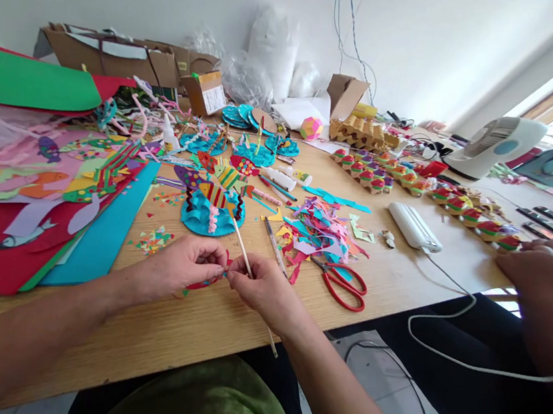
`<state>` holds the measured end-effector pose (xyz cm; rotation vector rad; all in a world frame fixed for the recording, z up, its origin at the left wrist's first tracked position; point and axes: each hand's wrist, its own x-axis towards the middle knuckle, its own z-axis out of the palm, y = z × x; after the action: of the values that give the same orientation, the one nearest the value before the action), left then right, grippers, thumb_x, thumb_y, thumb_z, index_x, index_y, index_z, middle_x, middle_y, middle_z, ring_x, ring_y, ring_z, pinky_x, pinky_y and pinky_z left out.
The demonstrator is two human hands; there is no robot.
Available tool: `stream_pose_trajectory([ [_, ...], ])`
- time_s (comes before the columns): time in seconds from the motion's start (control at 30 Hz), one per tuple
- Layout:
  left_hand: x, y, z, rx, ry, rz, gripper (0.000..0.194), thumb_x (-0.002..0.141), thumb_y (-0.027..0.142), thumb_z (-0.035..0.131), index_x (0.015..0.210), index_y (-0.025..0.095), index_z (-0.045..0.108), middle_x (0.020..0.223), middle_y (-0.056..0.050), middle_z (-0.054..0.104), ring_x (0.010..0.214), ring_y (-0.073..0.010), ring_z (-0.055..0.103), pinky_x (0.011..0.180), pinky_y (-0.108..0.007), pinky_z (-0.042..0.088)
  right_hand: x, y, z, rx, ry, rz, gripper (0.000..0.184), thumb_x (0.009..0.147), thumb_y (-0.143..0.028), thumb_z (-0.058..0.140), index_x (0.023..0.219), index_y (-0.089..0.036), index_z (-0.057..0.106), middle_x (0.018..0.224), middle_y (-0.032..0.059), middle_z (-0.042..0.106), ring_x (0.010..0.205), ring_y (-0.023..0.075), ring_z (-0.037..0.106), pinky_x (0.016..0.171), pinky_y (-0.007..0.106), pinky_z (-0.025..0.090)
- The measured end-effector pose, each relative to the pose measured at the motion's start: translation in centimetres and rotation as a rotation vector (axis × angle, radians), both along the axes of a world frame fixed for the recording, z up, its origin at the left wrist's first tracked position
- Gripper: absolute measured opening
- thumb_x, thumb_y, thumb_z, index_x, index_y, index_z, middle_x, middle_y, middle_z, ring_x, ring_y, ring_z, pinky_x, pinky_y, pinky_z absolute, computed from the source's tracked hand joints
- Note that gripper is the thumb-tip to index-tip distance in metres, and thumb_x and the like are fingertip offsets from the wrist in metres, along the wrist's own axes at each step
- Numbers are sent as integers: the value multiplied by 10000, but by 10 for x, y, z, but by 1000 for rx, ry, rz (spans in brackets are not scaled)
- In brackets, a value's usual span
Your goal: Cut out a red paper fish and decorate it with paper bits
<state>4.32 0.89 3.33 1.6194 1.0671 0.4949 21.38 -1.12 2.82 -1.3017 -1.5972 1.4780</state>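
Observation:
My left hand [193, 265] is pinched closed at the edge of a red paper cutout [204, 284], which is mostly hidden under its fingers. My right hand [261, 287] meets it fingertip to fingertip. A thin pale stick [243, 240] runs through the right hand's grip, one end pointing at the fish and the other past the table edge. Just beyond the hands stands a blue scalloped base [194, 218] bearing striped and dotted paper fish [215, 194]. Tiny coloured paper bits [155, 241] lie to the left. A pen [276, 246] rests to the right.
Red-handled scissors [344, 288] lie right of a heap of paper scraps [321, 229]. Coloured paper sheets [96, 232] cover the left side. A white power bank [414, 227] trails a cable. Painted egg-carton strips [471, 217] lie near another person's hands [541, 266].

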Motion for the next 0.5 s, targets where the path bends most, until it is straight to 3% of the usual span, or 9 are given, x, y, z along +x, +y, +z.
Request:
stream_pose_trajectory([
  [0.23, -5, 3, -7, -33, -18, 26, 165, 733, 345, 566, 701, 185, 540, 580, 60, 491, 513, -98, 459, 484, -214, 360, 0, 1, -2, -37, 28, 2, 106, 731, -164, 510, 626, -181, 506, 464, -100, 369, 406, 53, 299, 429, 203, 213],
  [0.37, -9, 1, -3, -61, -26, 89, 188, 714, 358, 609, 701, 179, 551, 589, 42, 538, 544, -118, 500, 512, -229, 395, 2, 1, -2, -73, 77, -4, 99, 729, -218, 524, 639, -182, 505, 481, -92, 388, 401, 49, 309, 401, 196, 208],
  [0.5, -14, -9, 5, -257, -171, 147, 192, 719, 337, 653, 697, 164, 571, 637, 24, 590, 587, -101, 517, 555, -205, 410, 0, -1, -1, -191, 261, -22, 108, 702, -260, 564, 653, -182, 507, 490, -94, 407, 372, 34, 281, 361, 189, 170],
])
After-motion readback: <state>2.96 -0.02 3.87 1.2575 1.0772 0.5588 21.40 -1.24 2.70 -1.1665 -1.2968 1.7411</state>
